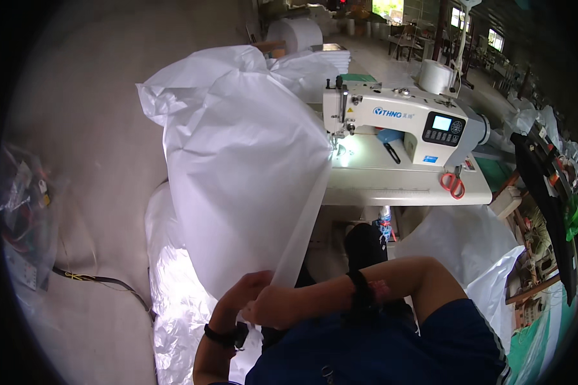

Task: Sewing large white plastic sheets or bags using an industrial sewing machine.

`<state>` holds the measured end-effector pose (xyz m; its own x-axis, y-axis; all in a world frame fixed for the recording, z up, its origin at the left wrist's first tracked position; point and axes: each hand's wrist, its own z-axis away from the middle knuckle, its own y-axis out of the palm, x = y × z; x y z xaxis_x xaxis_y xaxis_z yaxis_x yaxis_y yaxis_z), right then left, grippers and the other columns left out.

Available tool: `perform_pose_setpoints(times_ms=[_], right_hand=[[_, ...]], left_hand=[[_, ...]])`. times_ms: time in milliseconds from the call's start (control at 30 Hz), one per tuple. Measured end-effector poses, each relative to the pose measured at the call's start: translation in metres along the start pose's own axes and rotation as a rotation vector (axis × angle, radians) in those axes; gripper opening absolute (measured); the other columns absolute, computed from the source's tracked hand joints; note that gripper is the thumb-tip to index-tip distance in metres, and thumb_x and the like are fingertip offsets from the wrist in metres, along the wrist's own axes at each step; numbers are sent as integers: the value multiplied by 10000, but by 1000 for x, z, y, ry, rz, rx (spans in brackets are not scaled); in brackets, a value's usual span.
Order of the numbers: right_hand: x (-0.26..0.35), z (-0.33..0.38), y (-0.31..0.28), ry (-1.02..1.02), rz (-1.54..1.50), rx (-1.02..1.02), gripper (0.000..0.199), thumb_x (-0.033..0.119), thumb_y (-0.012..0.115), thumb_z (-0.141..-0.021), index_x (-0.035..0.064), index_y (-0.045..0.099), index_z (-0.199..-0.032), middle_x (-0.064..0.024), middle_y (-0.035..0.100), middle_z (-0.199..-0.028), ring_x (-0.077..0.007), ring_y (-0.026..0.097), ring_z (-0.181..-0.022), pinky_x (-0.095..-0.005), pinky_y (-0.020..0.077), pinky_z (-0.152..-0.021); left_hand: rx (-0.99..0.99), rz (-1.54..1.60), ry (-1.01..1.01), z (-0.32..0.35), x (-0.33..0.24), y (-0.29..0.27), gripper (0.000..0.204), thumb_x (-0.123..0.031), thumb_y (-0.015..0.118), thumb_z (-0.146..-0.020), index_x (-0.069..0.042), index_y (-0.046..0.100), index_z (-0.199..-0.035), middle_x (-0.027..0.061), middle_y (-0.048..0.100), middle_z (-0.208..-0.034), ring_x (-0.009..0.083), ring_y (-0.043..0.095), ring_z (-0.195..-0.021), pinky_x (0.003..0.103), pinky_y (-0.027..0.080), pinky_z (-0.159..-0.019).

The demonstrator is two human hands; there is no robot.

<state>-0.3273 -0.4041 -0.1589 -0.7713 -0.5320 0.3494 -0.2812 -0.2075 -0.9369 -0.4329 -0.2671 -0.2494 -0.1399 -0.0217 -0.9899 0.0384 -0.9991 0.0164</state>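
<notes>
At the lower middle of the view, the left hand and the right hand were pinched together on the bottom corner of a large white plastic sheet, apparently to keep its edge taut. The sheet rose from the grip toward the white sewing machine, draping past the table edge. Orange scissors lay near the table's right edge; bare floor opened leftward.
</notes>
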Motion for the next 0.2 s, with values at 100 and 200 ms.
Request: perform_pose_setpoints(times_ms=[100, 200], right_hand=[[10, 7, -5, -73, 35, 42, 208, 74, 583, -723, -12, 548, -910, -171, 628, -795, -313, 651, -711, -387, 516, -583], [13, 14, 0, -94, 105, 67, 190, 97, 571, -740, -11, 572, -896, -166, 643, -791, -310, 658, -738, -384, 520, -607]], left_hand=[[-14, 437, -151, -5, 8, 14, 466, -83, 608, -801, 6, 455, -1232, 97, 574, -1120, 163, 548, -1014, 304, 420, -904], [-84, 207, -189, 3, 3, 46, 421, -218, 492, -909, -40, 405, -1280, 113, 584, -1098, 212, 563, -1004, 358, 397, -946]])
